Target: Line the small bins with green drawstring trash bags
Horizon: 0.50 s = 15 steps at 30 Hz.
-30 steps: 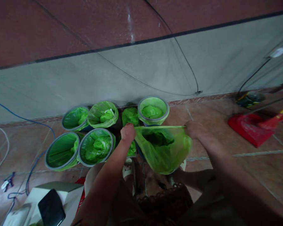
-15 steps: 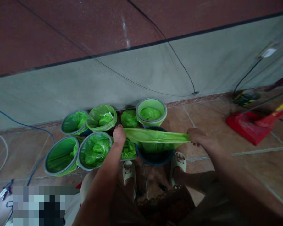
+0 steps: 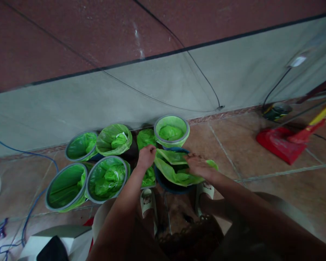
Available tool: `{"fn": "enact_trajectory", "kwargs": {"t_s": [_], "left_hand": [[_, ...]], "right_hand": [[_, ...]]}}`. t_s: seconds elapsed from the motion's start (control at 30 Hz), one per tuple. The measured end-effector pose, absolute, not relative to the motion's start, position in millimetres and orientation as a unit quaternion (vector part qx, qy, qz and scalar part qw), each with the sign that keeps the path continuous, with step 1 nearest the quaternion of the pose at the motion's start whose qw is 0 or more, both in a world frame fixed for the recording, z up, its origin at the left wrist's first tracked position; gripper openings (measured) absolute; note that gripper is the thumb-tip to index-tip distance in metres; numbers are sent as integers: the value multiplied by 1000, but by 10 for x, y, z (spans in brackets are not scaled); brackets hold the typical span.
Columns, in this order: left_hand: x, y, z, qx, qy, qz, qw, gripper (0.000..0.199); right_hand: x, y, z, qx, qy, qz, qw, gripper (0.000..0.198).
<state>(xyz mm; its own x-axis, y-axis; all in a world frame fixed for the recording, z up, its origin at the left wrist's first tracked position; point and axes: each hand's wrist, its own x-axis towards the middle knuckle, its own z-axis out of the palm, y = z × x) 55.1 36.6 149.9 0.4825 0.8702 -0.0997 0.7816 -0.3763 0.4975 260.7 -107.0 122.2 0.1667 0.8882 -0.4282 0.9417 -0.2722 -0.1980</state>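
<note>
A light-green plastic bag (image 3: 170, 173) lies over the mouth of a dark blue bin (image 3: 165, 185) on the floor between my feet, its opening spread apart. My left hand (image 3: 146, 156) is closed on the bag's left edge. My right hand (image 3: 198, 165) reaches in from the right with fingers stretched out, touching the bag's right side at the opening. How far the bag goes down into the bin is hidden.
Several bins lined with green bags stand to the left, including a grey-rimmed bin (image 3: 106, 179). Another lined bin (image 3: 171, 131) stands by the wall. A red dustpan (image 3: 279, 143) and a broom (image 3: 305, 134) are at the right. A blue cable (image 3: 35, 203) crosses the floor at left.
The bag was stretched taut between both hands above the bin; now it sags lower and gapes open. My right hand has moved left and let go of the bag's right end.
</note>
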Motion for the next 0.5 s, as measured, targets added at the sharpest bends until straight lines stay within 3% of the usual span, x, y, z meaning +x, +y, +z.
{"fn": "enact_trajectory", "kwargs": {"t_s": [0.13, 0.23, 0.3, 0.4, 0.5], "left_hand": [[536, 396, 1468, 818, 491, 92, 286, 19], [512, 404, 1381, 813, 499, 49, 297, 20], [503, 386, 1325, 811, 502, 10, 300, 29], [498, 329, 1281, 822, 486, -37, 295, 56], [475, 275, 1265, 847, 454, -99, 257, 48]], "right_hand": [[2738, -1095, 1080, 793, 558, -226, 91, 34], [2875, -1070, 1109, 812, 521, -250, 82, 27], [2914, -1025, 1181, 824, 498, -263, 65, 27], [2952, -946, 1322, 844, 474, -249, 24, 35], [3076, -911, 1423, 863, 460, -210, -11, 34]]}}
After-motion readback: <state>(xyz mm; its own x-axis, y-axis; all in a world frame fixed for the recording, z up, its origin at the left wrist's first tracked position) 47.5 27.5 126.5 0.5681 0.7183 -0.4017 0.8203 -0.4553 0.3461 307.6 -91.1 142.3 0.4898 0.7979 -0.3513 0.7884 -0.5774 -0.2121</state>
